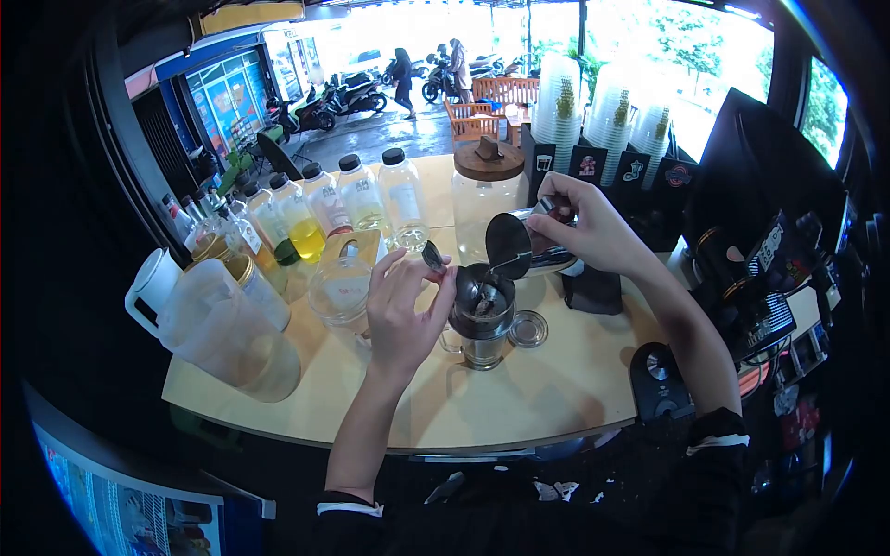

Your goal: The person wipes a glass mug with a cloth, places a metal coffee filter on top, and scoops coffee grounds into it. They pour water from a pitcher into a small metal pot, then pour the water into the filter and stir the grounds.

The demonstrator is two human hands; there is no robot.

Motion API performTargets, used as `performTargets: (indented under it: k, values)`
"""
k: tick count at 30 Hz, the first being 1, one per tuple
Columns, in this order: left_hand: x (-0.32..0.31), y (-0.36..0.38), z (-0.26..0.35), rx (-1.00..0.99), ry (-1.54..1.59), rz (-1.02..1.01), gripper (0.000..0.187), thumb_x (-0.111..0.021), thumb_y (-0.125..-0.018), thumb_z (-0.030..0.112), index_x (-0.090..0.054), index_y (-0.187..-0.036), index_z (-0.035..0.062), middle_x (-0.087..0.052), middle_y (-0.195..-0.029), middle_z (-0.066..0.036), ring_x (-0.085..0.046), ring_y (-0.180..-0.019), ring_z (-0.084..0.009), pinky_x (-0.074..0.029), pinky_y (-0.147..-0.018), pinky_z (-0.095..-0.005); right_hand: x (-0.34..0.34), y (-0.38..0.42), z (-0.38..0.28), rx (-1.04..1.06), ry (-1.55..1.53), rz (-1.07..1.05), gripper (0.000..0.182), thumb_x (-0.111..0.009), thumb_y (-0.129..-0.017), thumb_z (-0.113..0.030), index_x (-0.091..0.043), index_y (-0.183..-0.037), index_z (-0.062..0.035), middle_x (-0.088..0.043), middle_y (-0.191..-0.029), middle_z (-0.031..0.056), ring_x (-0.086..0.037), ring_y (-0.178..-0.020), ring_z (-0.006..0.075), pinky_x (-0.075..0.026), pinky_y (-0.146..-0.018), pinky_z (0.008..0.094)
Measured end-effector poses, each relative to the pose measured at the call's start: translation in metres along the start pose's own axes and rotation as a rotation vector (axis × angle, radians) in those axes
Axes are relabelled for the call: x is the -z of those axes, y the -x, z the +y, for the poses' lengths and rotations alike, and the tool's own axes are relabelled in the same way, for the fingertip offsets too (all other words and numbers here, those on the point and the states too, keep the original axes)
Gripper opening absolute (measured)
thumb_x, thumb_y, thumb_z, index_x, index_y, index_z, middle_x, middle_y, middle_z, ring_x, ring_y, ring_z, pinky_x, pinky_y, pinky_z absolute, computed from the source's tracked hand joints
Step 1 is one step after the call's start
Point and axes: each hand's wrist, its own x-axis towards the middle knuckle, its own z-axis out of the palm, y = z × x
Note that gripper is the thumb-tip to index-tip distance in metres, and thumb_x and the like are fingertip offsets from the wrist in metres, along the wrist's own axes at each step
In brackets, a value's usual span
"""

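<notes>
My right hand [589,222] grips the dark brown handle of a shiny metal kettle [553,255], tipped over to the left. The kettle's dark round mouth [509,245] faces the metal dripper [483,301], and a thin stream seems to run down into it. Dark contents show inside the dripper, which sits on top of a glass mug [484,350]. Pinched in the fingers of my left hand [405,306] is a small lid [432,257] with a reddish-brown knob, held left of the dripper. A round metal lid [528,329] lies beside the mug.
Left stand a plastic pitcher [227,334], a glass jar [338,289] and several black-capped bottles [369,195]. Behind the dripper is a wooden-lidded jar [477,208]. Stacked cups [607,120] rise at the back right; a black scale-like device [660,378] sits at the right edge.
</notes>
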Motion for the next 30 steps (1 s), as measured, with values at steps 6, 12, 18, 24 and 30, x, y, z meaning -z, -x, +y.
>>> performTargets:
  k: [6,12,18,24,30]
  values:
    - [0.002,0.000,0.000,0.003,-0.004,0.002,0.013,-0.070,-0.075,0.004,-0.060,-0.083,0.0072,-0.063,-0.070,-0.001,-0.063,-0.067,-0.0159,-0.044,-0.088,-0.0382,0.005,0.002,-0.009,0.040,0.076,0.017,0.025,-0.067,-0.081,-0.013,-0.045,-0.080,-0.0004,-0.040,-0.066,0.0004,-0.035,-0.063,0.0073,-0.033,-0.054,0.0248]
    - [0.002,0.001,0.000,0.001,0.003,0.004,0.012,-0.070,-0.076,0.004,-0.061,-0.084,0.0072,-0.063,-0.070,-0.001,-0.062,-0.067,-0.0158,-0.044,-0.088,-0.0381,0.003,-0.003,-0.003,0.041,0.015,0.007,0.022,-0.063,-0.086,-0.013,-0.044,-0.081,-0.0044,-0.044,-0.069,-0.0045,-0.043,-0.067,0.0002,-0.037,-0.058,0.0184]
    - [0.003,0.001,0.000,-0.002,0.008,-0.002,0.012,-0.069,-0.076,0.004,-0.061,-0.084,0.0073,-0.062,-0.068,-0.001,-0.062,-0.066,-0.0157,-0.044,-0.088,-0.0380,-0.002,-0.006,-0.008,0.072,0.092,0.072,0.025,-0.067,-0.081,-0.013,-0.046,-0.079,-0.0004,-0.042,-0.067,0.0004,-0.037,-0.063,0.0068,-0.034,-0.055,0.0242]
    - [0.004,0.002,-0.001,-0.003,-0.006,0.005,0.012,-0.070,-0.076,0.004,-0.061,-0.084,0.0073,-0.063,-0.069,-0.001,-0.062,-0.066,-0.0152,-0.044,-0.088,-0.0379,-0.004,-0.006,-0.001,0.007,0.049,0.046,0.023,-0.066,-0.083,-0.014,-0.046,-0.079,-0.0036,-0.038,-0.069,-0.0039,-0.034,-0.065,0.0033,-0.032,-0.057,0.0215]
    - [0.004,0.002,0.000,-0.001,-0.006,0.001,0.012,-0.070,-0.076,0.004,-0.061,-0.083,0.0072,-0.063,-0.069,-0.001,-0.063,-0.067,-0.0154,-0.044,-0.088,-0.0380,0.002,-0.004,0.002,0.023,0.115,0.065,0.023,-0.065,-0.082,-0.013,-0.045,-0.079,-0.0031,-0.039,-0.069,-0.0033,-0.034,-0.065,0.0036,-0.032,-0.057,0.0218]
